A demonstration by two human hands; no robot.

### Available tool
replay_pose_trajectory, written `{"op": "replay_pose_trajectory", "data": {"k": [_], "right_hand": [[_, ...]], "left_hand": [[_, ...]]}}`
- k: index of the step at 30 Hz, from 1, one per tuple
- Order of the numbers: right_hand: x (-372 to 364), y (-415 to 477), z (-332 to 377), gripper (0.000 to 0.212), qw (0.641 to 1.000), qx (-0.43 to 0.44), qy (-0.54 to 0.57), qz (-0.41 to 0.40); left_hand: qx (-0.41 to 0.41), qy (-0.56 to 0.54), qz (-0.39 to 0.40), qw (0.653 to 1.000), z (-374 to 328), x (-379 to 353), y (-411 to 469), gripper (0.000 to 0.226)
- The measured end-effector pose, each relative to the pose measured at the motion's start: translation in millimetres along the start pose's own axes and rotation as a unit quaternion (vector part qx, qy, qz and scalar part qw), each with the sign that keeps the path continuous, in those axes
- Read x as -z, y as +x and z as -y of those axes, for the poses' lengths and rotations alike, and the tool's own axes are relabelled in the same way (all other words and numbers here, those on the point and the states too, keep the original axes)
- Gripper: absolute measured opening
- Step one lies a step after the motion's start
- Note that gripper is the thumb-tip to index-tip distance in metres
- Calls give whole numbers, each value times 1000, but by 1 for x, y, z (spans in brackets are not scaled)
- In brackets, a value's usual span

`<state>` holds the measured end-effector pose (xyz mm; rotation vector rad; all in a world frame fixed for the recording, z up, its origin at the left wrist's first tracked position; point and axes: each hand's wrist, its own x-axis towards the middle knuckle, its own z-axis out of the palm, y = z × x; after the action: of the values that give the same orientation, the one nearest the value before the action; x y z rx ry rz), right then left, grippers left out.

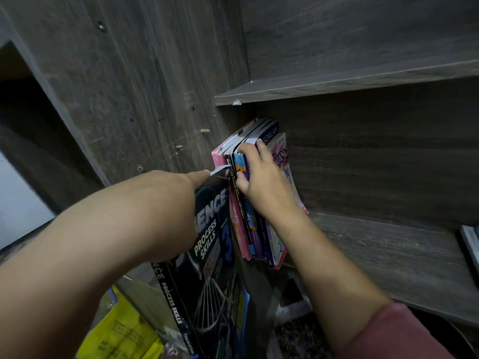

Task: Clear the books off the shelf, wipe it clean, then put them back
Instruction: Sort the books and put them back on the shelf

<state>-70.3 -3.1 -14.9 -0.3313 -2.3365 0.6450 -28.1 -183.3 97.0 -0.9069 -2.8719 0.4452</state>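
Nearest, at lower right: maroon sleeve point(404, 332) on the right forearm. At lower left, beneath the left forearm: yellow printed sheet point(124, 330), crumpled, text unreadable. Next out: black workbook point(215, 244) titled "Science Process Skills", held upright in the air, spine and front cover both visible, just left of the shelved books; contact with them not confirmable. Gripped near its top corner by left hand point(181, 187), thumb laid along the upper edge, remaining fingers hidden behind the cover. Beyond that: right hand point(264, 180) clamped on row of books point(242, 229), fingers curled over the top edges, thumb pressed against the spines. Row standing upright at the left end of the shelf point(388, 255), set against side panel point(155, 99); pink, purple and blue spines, outermost cover on the right bowed outward. Further along the same board, at the right edge of view: another book point(470, 242), partly cut off, well apart from the row. Farthest: upper shelf point(337, 84) directly above the row, same dark woodgrain finish.
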Motion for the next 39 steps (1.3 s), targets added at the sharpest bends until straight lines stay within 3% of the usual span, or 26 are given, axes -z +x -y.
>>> {"op": "replay_pose_trajectory", "data": {"k": [4, 8, 12, 22, 25, 29, 32, 36, 39], "right_hand": [[-3, -3, 0, 49, 997, -36, 22, -60], [7, -8, -16, 54, 988, -84, 14, -132], [18, -14, -25, 70, 986, -78, 49, -142], [43, -37, -36, 60, 985, -97, 59, -129], [51, -40, -39, 72, 990, -74, 72, -93], [63, -44, -42, 117, 986, -61, 153, 11], [63, -42, -47, 132, 975, -74, 196, 67], [64, -38, -64, 133, 966, -118, 161, 162], [58, -37, -77, 120, 959, -145, 111, 218]], "left_hand": [[2, -21, 25, 999, -2, 3, 0, 82], [-17, -34, -1, 999, -1, 3, 0, 82], [-37, -39, -9, 999, -9, 7, 7, 79], [-49, -13, -72, 996, -40, 30, 78, 76], [-45, -45, -129, 990, -51, 21, 99, 78], [-39, -115, -161, 979, -62, -12, 127, 81], [-35, -133, -195, 971, -67, -31, 134, 67], [-44, -168, -345, 922, -63, -48, 125, 39], [-62, -84, -431, 896, -44, -62, 116, 51]]}}
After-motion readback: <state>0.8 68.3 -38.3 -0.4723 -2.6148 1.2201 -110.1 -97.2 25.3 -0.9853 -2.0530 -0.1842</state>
